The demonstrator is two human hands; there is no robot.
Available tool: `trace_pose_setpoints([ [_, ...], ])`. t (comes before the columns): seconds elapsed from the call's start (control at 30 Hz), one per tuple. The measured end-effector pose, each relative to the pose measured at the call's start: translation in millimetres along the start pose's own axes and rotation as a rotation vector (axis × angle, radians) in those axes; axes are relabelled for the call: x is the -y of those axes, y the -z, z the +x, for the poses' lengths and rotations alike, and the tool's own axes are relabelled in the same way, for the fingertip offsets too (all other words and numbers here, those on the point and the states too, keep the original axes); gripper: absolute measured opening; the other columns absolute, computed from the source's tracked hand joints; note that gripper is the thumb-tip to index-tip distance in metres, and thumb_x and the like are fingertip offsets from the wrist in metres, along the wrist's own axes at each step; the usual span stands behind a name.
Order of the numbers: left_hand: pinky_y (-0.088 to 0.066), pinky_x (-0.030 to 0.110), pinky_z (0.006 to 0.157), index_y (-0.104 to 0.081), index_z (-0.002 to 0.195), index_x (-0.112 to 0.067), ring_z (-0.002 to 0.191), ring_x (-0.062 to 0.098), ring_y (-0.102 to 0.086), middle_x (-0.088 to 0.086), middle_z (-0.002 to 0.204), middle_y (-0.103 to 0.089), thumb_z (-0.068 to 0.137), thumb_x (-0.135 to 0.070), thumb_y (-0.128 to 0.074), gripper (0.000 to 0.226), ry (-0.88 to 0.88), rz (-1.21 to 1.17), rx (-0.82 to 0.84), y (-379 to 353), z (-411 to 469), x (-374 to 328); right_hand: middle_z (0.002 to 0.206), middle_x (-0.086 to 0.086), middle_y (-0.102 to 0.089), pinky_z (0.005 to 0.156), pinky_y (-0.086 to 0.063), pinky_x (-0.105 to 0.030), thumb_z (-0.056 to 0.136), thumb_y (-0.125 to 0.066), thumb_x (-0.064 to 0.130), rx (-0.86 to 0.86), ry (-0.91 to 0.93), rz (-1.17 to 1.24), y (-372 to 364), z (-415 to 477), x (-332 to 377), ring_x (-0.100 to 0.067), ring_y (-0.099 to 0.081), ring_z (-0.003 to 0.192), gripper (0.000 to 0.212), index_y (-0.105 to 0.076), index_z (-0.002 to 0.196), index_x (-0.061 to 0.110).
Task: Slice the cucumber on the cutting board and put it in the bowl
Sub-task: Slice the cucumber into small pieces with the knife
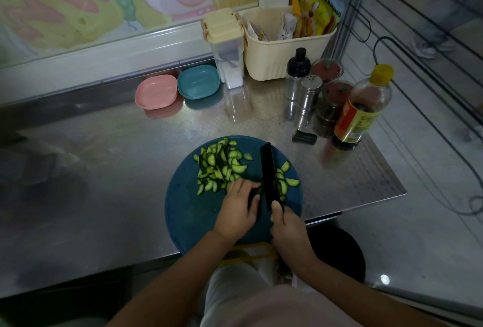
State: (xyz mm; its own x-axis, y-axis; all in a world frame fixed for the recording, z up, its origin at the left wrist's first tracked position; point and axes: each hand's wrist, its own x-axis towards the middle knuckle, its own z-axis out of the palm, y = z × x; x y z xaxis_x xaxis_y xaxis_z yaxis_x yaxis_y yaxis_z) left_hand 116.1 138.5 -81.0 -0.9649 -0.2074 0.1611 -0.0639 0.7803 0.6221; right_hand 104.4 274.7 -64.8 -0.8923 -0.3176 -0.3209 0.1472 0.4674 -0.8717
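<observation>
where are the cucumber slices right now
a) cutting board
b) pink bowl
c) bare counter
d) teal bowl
a: the slices lie on the blue board, on either side of the knife, while the pink bowl and teal bowl look empty.

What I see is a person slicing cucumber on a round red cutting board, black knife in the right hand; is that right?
Not quite. The head view shows the round cutting board is dark blue, not red. The rest holds: the right hand grips the black knife, slicing the cucumber.
</observation>
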Motion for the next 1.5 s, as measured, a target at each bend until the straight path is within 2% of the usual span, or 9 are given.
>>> trace_pose_setpoints([
  [0.2, -0.038, 0.021, 0.079, -0.058, 0.105, -0.006, 0.093, 0.02, -0.048, 0.008, 0.098, -0.052, 0.087, -0.014, -0.053, 0.021, 0.005, 0.012, -0.009, -1, 1, 2, 0.053, 0.002, -0.04, 0.056, -0.033, -0.031, 0.1, -0.031, 0.036, -0.005, -0.002, 0.06, 3, -2, 5, -0.014, -0.04, 0.049, 0.038, -0.044, 0.07, 0.017],
  [0.53, -0.04, 0.027, 0.079, -0.059, 0.104, -0.008, 0.093, 0.019, -0.047, 0.007, 0.096, -0.052, 0.088, -0.027, -0.042, 0.03, -0.018, 0.017, 0.001, -1, 0, 2, 0.052, 0.0, -0.04, 0.049, -0.03, -0.027, 0.101, -0.031, 0.034, 0.009, 0.042, -0.024, 4, -7, 6, -0.012, -0.04, 0.047, 0.039, -0.043, 0.069, 0.016],
  [0.83, -0.036, 0.02, 0.079, -0.061, 0.104, -0.008, 0.093, 0.016, -0.045, 0.006, 0.096, -0.054, 0.086, -0.027, -0.042, 0.032, -0.009, 0.013, -0.001, -1, 0, 4, 0.063, 0.001, -0.045, 0.048, -0.033, -0.016, 0.101, -0.03, 0.032, -0.006, 0.033, -0.1, -7, 1, 10, -0.007, -0.044, 0.056, 0.033, -0.041, 0.073, 0.019],
  [1.0, -0.039, 0.019, 0.081, -0.061, 0.105, -0.01, 0.096, 0.015, -0.048, 0.003, 0.097, -0.055, 0.085, -0.029, -0.044, 0.032, 0.005, -0.027, 0.005, 1, -1, 5, 0.067, -0.003, -0.051, 0.051, -0.033, -0.018, 0.101, -0.028, 0.035, -0.008, -0.03, -0.042, -7, 1, 8, -0.012, -0.049, 0.061, 0.037, -0.047, 0.078, 0.014],
  [1.33, -0.04, 0.023, 0.08, -0.06, 0.103, -0.008, 0.095, 0.018, -0.049, 0.006, 0.097, -0.054, 0.086, -0.029, -0.043, 0.032, 0.014, -0.016, 0.005, 2, -3, 3, 0.055, 0.0, -0.043, 0.054, -0.033, -0.03, 0.101, -0.031, 0.036, -0.024, -0.022, 0.027, -3, -7, 4, -0.015, -0.043, 0.051, 0.039, -0.044, 0.069, 0.017],
  [1.5, -0.041, 0.023, 0.08, -0.06, 0.102, -0.007, 0.095, 0.02, -0.051, 0.006, 0.098, -0.054, 0.085, -0.018, -0.052, 0.021, 0.028, -0.011, 0.01, 2, -2, 4, 0.053, 0.001, -0.041, 0.05, -0.032, -0.027, 0.101, -0.031, 0.034, -0.008, 0.021, -0.007, -1, -9, 8, -0.013, -0.042, 0.048, 0.039, -0.043, 0.068, 0.017],
])
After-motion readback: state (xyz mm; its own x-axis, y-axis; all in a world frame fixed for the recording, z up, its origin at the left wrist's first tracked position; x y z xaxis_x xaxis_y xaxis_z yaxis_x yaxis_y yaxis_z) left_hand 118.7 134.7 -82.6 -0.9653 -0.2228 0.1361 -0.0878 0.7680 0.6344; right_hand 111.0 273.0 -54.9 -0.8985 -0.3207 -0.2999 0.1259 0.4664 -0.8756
